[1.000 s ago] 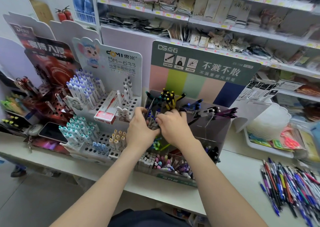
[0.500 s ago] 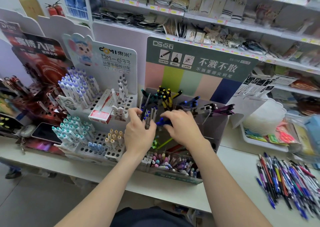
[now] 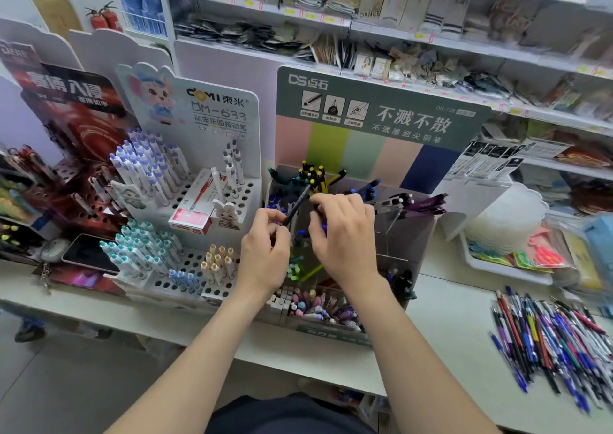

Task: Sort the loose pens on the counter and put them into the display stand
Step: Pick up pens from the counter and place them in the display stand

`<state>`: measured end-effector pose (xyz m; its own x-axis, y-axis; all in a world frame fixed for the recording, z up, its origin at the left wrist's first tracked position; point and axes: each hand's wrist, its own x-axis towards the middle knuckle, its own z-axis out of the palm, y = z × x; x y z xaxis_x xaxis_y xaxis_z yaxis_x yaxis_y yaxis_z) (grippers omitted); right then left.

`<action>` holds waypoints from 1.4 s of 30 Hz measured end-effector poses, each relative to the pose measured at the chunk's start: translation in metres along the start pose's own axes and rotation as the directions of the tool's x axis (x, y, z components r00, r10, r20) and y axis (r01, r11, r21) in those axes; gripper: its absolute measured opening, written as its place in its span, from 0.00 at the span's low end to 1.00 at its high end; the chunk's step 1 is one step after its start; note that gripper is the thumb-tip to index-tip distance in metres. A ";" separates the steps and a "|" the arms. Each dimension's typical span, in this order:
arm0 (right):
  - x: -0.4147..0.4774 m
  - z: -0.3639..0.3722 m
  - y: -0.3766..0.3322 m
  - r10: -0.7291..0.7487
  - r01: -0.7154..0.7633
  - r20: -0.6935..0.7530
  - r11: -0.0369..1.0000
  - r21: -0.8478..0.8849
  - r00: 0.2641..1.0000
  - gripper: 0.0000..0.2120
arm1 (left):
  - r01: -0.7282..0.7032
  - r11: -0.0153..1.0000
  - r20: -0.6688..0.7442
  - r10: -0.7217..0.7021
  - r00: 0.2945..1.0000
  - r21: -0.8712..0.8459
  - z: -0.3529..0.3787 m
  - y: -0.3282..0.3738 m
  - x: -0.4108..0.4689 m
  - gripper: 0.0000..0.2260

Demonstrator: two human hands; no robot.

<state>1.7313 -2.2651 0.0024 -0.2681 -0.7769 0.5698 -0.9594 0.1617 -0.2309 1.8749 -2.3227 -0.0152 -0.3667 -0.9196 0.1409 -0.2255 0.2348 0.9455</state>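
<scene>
Shop shelving stocked with folded textiles and packaged goods is seen behind a long white counter (image 3: 447, 320).

Containers, listed left to right:
- red perforated stand (image 3: 66, 188): a few pens, too blurred to describe.
- white perforated stand (image 3: 245, 198) under a cartoon-mouse header: purple-capped white pens (image 3: 146, 165) at the rear, teal-capped pens (image 3: 139, 251) at the front, and a red-and-white carton (image 3: 194, 211) laid across the holes.
- clear acrylic display stand (image 3: 411, 234) with a green header card: yellow-tipped black pens (image 3: 313, 171) in a rear compartment, purple pens (image 3: 426, 203) at the right, and pastel pens (image 3: 315, 304) in the front tray.
- white tray (image 3: 504, 269) at the right: clear and coloured plastic pieces.

Heaped on the counter at the far right are loose pens (image 3: 550, 334) of mixed colours, well apart from both hands.

By the left hand (image 3: 262, 251) a dark slender pen (image 3: 297, 206) is pinched between thumb and curled fingers. It is held tilted over the display stand, with its upper end beside the yellow-tipped black pens.

On the right hand (image 3: 343, 231) the fingers are curled down over the stand's middle compartment, just beside the dark slender pen. Blue pen ends are seen beneath them, but whether anything is gripped cannot be told.
</scene>
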 end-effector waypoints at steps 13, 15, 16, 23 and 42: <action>-0.029 -0.052 0.014 0.666 -0.426 -0.009 0.488 0.762 0.746 0.10 | -0.127 0.992 0.183 0.124 0.975 0.001 0.021 0.019 -0.020 0.04; -0.033 -0.055 0.018 0.729 -0.372 -0.218 0.554 0.745 0.649 0.11 | -0.053 0.996 0.135 0.044 0.990 0.069 0.027 0.011 -0.020 0.04; -0.035 -0.056 0.019 0.713 -0.342 -0.304 0.608 0.717 0.631 0.11 | -0.011 0.995 0.129 -0.002 0.992 0.098 0.030 0.007 -0.020 0.05; -0.055 -0.031 0.039 0.409 -0.331 -0.088 0.832 0.444 0.908 0.07 | 0.014 0.989 0.327 -0.061 0.943 0.144 0.050 0.003 -0.024 0.25; -0.030 0.007 0.024 0.571 -0.708 0.434 0.643 0.292 0.697 0.33 | -0.073 0.945 0.386 -0.059 0.921 0.320 0.055 -0.001 0.003 0.33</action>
<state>1.7165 -2.2426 -0.0258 -0.6965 -0.7133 -0.0774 -0.4014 0.4767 -0.7820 1.8246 -2.3084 -0.0317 -0.6727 -0.7389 -0.0399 -0.4749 0.3898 0.7890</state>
